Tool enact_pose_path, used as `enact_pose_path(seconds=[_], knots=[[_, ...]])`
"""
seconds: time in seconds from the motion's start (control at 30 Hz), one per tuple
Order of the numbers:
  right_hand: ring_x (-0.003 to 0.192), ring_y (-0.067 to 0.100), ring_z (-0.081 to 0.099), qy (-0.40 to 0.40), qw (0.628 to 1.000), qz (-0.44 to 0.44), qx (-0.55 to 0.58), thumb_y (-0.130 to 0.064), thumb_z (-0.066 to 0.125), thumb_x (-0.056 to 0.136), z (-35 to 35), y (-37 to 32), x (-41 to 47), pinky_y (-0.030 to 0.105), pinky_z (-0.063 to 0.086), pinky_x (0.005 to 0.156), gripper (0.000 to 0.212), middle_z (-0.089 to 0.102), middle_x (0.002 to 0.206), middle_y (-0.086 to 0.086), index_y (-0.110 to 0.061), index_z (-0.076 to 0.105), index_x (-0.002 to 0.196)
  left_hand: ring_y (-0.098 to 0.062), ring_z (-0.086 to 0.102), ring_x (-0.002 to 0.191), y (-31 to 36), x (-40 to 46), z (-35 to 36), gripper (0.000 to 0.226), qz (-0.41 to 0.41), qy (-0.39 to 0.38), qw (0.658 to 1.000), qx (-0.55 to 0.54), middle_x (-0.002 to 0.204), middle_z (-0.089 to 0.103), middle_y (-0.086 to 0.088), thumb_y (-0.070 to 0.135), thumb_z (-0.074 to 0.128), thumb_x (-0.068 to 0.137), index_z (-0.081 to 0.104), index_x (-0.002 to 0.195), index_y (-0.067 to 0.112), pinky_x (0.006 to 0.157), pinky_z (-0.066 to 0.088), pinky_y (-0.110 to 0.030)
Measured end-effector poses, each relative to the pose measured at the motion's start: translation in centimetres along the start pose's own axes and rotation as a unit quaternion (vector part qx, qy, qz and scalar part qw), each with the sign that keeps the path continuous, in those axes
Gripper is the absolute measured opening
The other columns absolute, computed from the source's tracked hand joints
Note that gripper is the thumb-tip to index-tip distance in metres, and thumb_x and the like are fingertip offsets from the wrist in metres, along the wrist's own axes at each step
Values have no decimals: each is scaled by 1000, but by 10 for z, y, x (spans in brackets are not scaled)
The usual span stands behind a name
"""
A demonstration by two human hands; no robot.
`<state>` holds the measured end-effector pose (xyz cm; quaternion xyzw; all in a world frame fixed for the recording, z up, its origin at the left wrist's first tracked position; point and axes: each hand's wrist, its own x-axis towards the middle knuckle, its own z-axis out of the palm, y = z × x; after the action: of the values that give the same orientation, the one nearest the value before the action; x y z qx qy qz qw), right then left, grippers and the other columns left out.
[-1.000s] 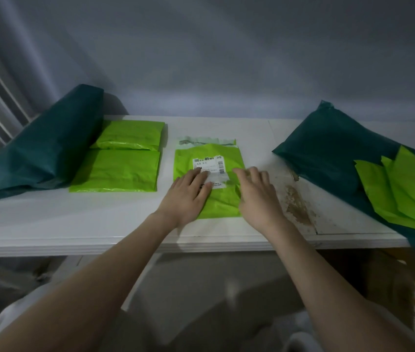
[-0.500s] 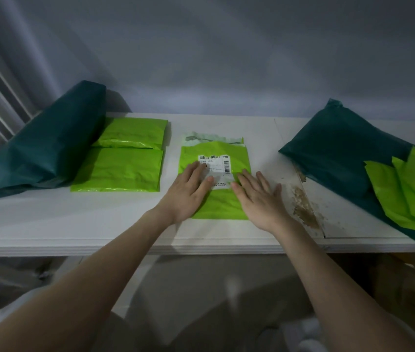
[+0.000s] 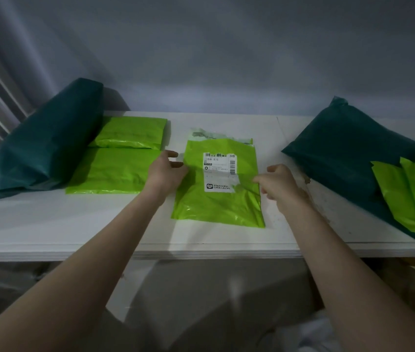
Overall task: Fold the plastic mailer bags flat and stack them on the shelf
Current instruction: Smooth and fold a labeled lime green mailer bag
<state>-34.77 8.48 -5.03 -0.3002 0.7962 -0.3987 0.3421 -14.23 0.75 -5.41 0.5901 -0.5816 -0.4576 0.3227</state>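
On a white shelf against a grey wall, a lime-green mailer bag lies flat at centre, its white shipping label facing up. The left hand pinches the bag's left edge; the right hand pinches its right edge, fingers curled. Two folded green bags sit to the left beside a dark teal parcel. Another teal parcel with loose green bags runs off frame at right. The label's print is too small to read.
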Motion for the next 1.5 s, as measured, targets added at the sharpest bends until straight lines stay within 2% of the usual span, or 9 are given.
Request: enact_pose_path(seconds=[0.1,0.17,0.23,0.5,0.63,0.8,1.13,1.37,1.5], knots=[[64,19,49,15,1000,-8,16,-8,65,77,-2,1,2,21,33,52,36,58,86,14,9,61,108,-22,59,76,-1,5,3,41,-37,-6,999,-23,97,64,-8,16,66,83,54,121,8,81,54,-35],[50,16,43,13,1000,-12,18,-9,66,77,-4,-2,1,21,33,48,12,57,69,11,2,66,73,-16,57,63,-1,6,5,32,-43,-14,999,-30,85,65,-6,16,68,82,62,112,7,70,53,-29],[47,14,42,6,1000,-18,12,-13,70,76,-3,-4,-1,21,32,44,19,53,59,5,-11,60,60,-6,50,46,1,5,6,13,-48,-22,997,-58,63,58,1,13,67,83,66,95,9,53,46,-19],[45,13,46,-17,996,20,91,-8,69,80,5,-11,1,19,37,38,29,50,66,5,-12,49,101,-3,42,28,9,0,2,28,-18,-32,998,-59,64,50,-1,8,63,86,42,72,20,32,33,-11],[35,10,33,-37,994,2,107,-6,70,79,3,-9,0,18,25,38,6,41,44,0,-4,64,81,-3,39,28,12,-4,-3,28,23,-34,998,-52,63,48,1,14,62,88,39,75,21,34,34,-13],[25,3,36,-41,996,-30,75,-12,68,82,-4,-9,-2,12,28,32,21,43,32,-6,-15,59,64,-2,42,28,13,-7,-10,24,34,-46,998,0,65,52,-3,25,64,88,44,94,13,33,37,-13],[34,8,58,-46,989,-17,137,-4,60,88,-2,-17,-6,16,46,37,9,60,68,10,-10,58,81,-1,58,40,14,-4,-26,12,-25,-70,990,-121,46,61,2,2,68,81,58,85,5,46,50,-13],[34,9,57,-52,987,-16,152,6,54,86,1,-17,-5,16,46,37,18,60,67,10,-10,56,77,-7,67,50,11,-4,-13,25,-40,-88,968,-230,68,60,-10,-9,58,85,46,74,10,55,53,-14],[43,12,63,-83,968,-14,237,12,53,84,0,-21,-5,18,50,42,22,64,75,14,-3,55,99,-10,70,60,14,-5,-11,17,-61,-126,949,-283,84,67,-15,-7,58,85,51,85,8,57,55,-14]])
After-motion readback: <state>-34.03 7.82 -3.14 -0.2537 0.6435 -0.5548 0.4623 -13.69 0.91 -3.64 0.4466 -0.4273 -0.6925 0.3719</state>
